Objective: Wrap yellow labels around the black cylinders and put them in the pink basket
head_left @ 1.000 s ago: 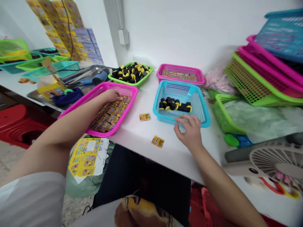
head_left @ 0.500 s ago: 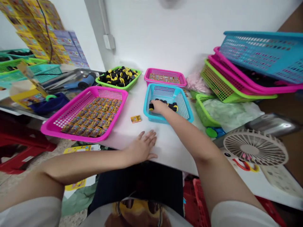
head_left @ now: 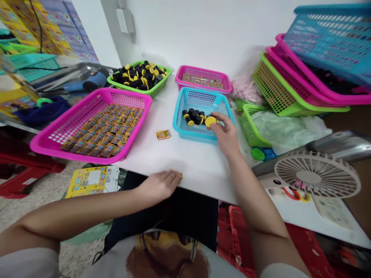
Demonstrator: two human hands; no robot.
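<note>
Where the left hand (head_left: 159, 187) lies: at the near edge of the white table (head_left: 188, 158), fingers bent together over 1 packet (head_left: 179, 175), yellow, its edge showing past their tips. The thumb is hidden, so whether they grip or only press cannot be told.
Sheet (head_left: 87, 182): yellow and printed, below table level at the left.
Fan (head_left: 308, 177): pale, with a round slotted head, to the right of the right forearm.
Right hand (head_left: 228, 135): thumb and fingers pinching 1 cylinder (head_left: 211, 121), its round yellow end showing, over the inside of the blue basket (head_left: 197, 136).
Loose packet (head_left: 162, 134): 1, flat on the table between the blue basket and the large pink basket, touching neither.
Blue basket: holds a small heap of black cylinders (head_left: 191, 115) with yellow ends.
Large pink basket (head_left: 43, 144): at the left, lined with close rows of small printed packs (head_left: 110, 131).
Green basket (head_left: 159, 87): behind the pink one, heaped with more black-and-yellow cylinders.
Back pink basket (head_left: 199, 87): just behind the blue one, holding small clear-and-gold pieces.
Stack of baskets (head_left: 307, 77): tilted, far right; blue on top, pink and green beneath.
Wall (head_left: 208, 31): white, behind everything.
</note>
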